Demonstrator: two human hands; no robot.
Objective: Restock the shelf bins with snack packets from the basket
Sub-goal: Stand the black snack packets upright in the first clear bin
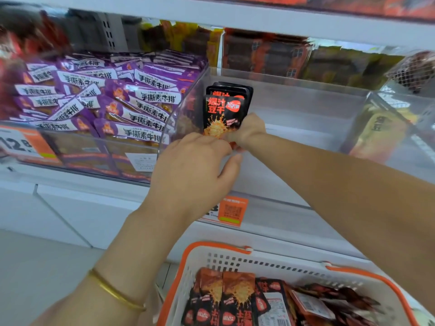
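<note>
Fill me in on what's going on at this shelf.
A person is restocking. Both hands, the left hand and the right hand, hold a small stack of black packets by its lower edge, standing it upright at the left end of a clear bin that looks bare otherwise. The neighbouring bin on the left is piled with purple packets. Below, the basket holds more packets.

The purple packets piled in the left bin read 手撕素牛排 in black on white bands. The black packets by the middle bin's left wall read 爆汁豆干 in red. A price tag on the left bin's front shows 12.8.
</note>
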